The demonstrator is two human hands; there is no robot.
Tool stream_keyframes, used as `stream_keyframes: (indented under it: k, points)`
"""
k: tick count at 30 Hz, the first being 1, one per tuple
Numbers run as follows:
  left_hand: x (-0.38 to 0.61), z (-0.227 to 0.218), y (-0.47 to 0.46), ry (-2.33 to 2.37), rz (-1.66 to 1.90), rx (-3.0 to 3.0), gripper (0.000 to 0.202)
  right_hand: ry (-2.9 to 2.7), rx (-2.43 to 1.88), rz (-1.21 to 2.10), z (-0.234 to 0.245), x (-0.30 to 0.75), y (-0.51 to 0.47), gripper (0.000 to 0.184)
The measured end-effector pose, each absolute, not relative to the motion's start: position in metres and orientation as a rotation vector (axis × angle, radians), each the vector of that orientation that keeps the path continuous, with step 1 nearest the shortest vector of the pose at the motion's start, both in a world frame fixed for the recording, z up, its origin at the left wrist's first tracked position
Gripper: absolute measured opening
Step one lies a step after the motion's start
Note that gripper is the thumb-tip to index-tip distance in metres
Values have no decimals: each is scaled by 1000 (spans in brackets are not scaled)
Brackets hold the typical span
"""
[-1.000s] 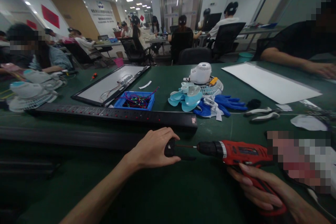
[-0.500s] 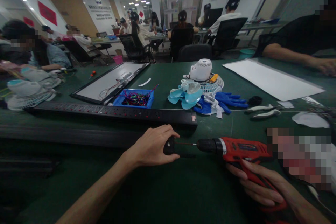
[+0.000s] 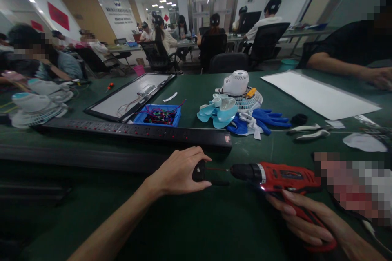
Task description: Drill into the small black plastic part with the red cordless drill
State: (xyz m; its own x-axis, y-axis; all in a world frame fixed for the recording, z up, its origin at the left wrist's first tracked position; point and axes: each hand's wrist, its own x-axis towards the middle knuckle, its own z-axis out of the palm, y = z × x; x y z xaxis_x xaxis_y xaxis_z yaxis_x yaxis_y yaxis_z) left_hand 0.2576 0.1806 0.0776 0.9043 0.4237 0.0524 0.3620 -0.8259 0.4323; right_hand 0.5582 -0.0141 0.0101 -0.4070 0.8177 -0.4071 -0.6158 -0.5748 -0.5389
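My left hand [image 3: 177,173] is closed around a small black part [image 3: 199,171] and holds it down on the green table [image 3: 196,220]. My right hand [image 3: 309,222] is wrapped round the grip of a red and black power drill [image 3: 275,177]. The drill lies level, pointing left, and its thin bit [image 3: 217,169] meets the black part. A small light glows under the drill's body.
A long black power strip [image 3: 134,132] runs just behind my left hand. Behind it lie a blue tray of wires [image 3: 157,116], a framed white panel [image 3: 131,96], fan parts with blue gloves [image 3: 235,106] and pliers [image 3: 308,132]. Other people sit all around.
My hands and the drill keep the same position against the black part. A light under the drill is now lit. The view has shifted slightly.
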Motion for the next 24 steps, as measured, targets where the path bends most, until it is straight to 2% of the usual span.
stream_keyframes:
  k: [5,15,20,24]
  points:
    - [258,79,180,592,201,2661,56,-398,-824,1950,14,555,-16,38]
    - [256,79,182,630,202,2647,66,-413,-802,1970,12,557,-14,40]
    - [252,76,188,612,179,2635,55,-402,-779,1986,13,556,-11,48]
    - [253,76,188,608,167,2652,55,-382,-765,2008,11,557,-11,53]
